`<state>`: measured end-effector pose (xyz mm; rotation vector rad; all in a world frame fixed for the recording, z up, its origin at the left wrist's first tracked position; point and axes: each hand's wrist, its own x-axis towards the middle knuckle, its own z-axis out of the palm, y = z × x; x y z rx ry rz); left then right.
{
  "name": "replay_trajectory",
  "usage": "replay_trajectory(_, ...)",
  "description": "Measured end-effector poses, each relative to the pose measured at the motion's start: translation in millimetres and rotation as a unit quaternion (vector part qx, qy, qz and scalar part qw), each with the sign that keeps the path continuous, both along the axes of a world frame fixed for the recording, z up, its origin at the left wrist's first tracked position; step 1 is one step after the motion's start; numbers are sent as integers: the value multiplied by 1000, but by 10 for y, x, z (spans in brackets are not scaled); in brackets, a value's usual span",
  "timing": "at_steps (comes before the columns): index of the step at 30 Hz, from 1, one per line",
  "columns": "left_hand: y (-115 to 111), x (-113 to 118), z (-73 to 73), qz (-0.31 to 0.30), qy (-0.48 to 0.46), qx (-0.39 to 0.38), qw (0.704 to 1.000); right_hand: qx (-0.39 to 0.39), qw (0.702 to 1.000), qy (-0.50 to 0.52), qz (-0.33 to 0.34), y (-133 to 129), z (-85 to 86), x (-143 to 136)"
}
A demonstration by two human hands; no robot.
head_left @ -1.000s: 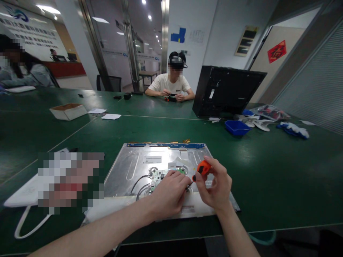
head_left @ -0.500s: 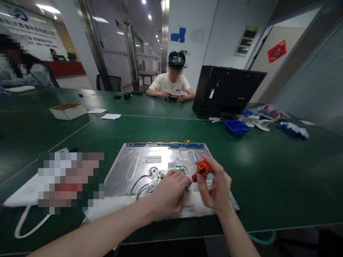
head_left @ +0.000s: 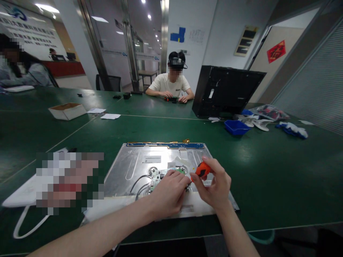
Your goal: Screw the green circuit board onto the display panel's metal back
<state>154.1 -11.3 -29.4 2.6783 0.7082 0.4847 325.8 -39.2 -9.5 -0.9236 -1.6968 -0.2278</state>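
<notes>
An orange and black screwdriver (head_left: 203, 170) is gripped by its handle in my right hand (head_left: 218, 184), tilted down to the left. Its shaft end is by the fingertips of my left hand (head_left: 171, 192), which is closed; whatever those fingers pinch is hidden. Under both hands lies a silver metal display panel (head_left: 120, 167), flat on the table. A green circuit board (head_left: 155, 178) with black cables (head_left: 138, 184) sits at the panel's middle, partly covered by my left hand. Along the panel's far edge runs a blue circuit strip (head_left: 160, 145).
On the green table (head_left: 262, 171), a white item (head_left: 18, 191) with a strap lies to the left, partly blurred out. Farther back are a cardboard box (head_left: 66, 111), a blue tray (head_left: 236, 127), a black monitor housing (head_left: 227, 91) and gloves (head_left: 292, 129). Across the table a person (head_left: 171, 84) handles small parts.
The screwdriver handle has rotated a little in my right fingers, and my right thumb has shifted left. My left hand holds its place. Opposite, the person's hands have lowered slightly.
</notes>
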Motion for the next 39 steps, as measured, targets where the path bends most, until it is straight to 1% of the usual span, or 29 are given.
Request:
replay_trajectory(5,-1,-1,19,1,9,-1,1000,-25,999,5,29,-31,-8,11)
replay_trajectory(9,-1,6,21,-1,8,2,1000,-27,1000,9,12,-44,-20,9)
replay_trajectory(20,-3,5,11,3,7,-3,1000,12,1000,-7,-3,1,12,-4)
replay_trajectory(26,-4,1,17,5,12,-3,1000,-25,999,3,26,-30,-25,20)
replay_trajectory(29,-2,-6,20,3,10,-2,1000,-35,999,11,27,-42,-51,27)
replay_trajectory(33,-1,-4,7,4,10,-4,1000,-23,1000,6,5,-35,-43,15)
replay_trajectory(39,2,0,-14,3,5,-1,1000,13,1000,1,9,-3,3,-5)
